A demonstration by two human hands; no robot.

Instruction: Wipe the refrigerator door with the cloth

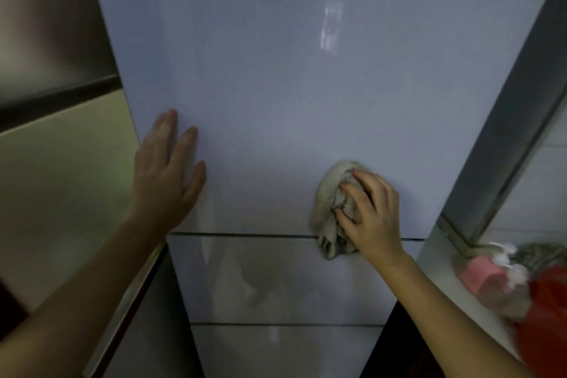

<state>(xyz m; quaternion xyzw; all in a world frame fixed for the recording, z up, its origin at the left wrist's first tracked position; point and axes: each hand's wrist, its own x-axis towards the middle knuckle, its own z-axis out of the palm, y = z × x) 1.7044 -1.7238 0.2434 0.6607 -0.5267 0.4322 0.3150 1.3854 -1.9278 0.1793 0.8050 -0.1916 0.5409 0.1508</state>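
You are looking forward and slightly down at a tall, glossy, pale grey-blue refrigerator door that fills the middle of the view. Its surface mirrors a bright barred window near the top.

Your left hand lies flat against the door near its left edge, fingers stretched out and spread upward, holding nothing. Your bare forearm runs down to the lower left corner.

Your right hand presses a bunched beige cloth against the lower right part of the same door. Your fingers curl over the cloth and clamp it to the surface (the thumb is hidden, so how it grips cannot be told). The cloth's lower end hangs across the thin dark seam that divides the upper door from a drawer panel below it. A second seam lower down marks another panel.

To the left of the refrigerator stands a cream cabinet front with a dark band across it. To the right, a grey metal frame rises beside a white ledge. On that ledge, blurred, sit a pink item and a red item; what they are cannot be told.
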